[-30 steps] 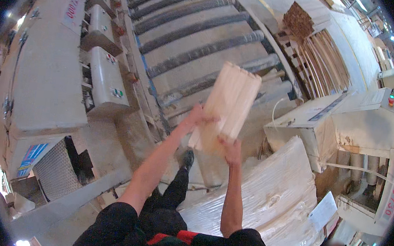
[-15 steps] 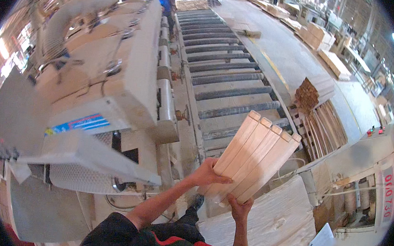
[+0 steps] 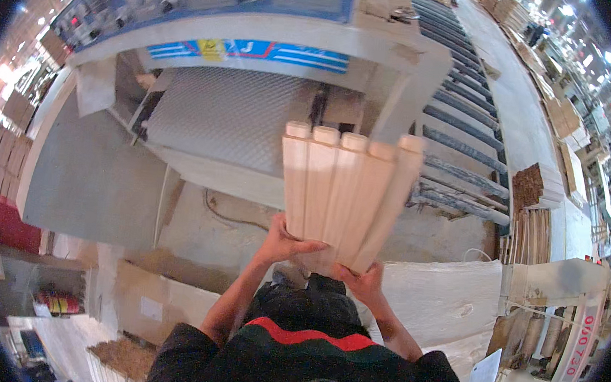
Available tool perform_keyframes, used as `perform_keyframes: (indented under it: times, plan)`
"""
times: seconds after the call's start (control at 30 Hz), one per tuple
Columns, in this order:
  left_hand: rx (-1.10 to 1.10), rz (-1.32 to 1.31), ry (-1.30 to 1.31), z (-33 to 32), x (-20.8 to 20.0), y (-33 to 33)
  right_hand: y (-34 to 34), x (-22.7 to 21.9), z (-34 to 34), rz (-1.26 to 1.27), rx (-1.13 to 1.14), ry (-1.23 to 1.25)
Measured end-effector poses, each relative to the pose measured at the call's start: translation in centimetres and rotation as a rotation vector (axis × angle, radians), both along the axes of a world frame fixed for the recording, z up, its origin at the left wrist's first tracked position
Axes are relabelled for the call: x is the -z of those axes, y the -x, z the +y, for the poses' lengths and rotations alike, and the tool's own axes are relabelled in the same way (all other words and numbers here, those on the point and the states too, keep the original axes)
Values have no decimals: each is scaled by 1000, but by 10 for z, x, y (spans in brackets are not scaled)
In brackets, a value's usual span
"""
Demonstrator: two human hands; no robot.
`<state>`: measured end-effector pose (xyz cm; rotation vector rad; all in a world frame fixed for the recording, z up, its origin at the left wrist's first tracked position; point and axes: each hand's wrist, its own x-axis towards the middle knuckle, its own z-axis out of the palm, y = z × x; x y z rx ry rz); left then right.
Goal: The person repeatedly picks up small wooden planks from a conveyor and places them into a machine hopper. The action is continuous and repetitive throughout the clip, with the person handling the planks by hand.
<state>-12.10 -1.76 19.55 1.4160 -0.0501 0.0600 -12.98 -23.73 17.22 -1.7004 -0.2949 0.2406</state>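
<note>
A bundle of several pale wooden strips [image 3: 337, 193] with rounded ends stands side by side in front of me, slightly fanned at the far end. My left hand [image 3: 286, 241] is closed round the near left part, its thumb lying across the strips. At the near right edge, my right hand [image 3: 361, 280] grips the bundle with the thumb on top. Beyond the strips is a machine with a textured grey feed belt [image 3: 225, 113]; the strips' far ends overlap its right part in the picture. The fingers beneath the wood are hidden.
A blue control panel [image 3: 206, 0] with knobs and red displays tops the machine. A roller conveyor [image 3: 461, 124] runs away at the far right. To my right lies a pale, flat-topped stack [image 3: 440, 298], with another machine [image 3: 553, 332] beyond it. A cardboard box [image 3: 164, 302] sits left.
My view has swung left, bringing the machine's belt and control panel to the front. The strips have turned from slanting rightward to nearly straight ahead, both hands still holding them.
</note>
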Motion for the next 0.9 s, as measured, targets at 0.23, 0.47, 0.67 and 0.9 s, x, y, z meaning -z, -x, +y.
perform_keyframes:
  times: [0.23, 0.47, 0.67, 0.9]
  plan:
    - [-280, 340, -87, 106, 38, 46, 8, 69, 114, 197, -140, 39]
    - [-298, 323, -8, 175, 139, -36, -52, 104, 190, 327, -208, -171]
    - [-336, 407, 68, 214, 164, -89, -125, 121, 239, 483, -254, -175]
    - [-273, 470, -235, 263, 137, -143, -172, 162, 269, 461, -68, -232]
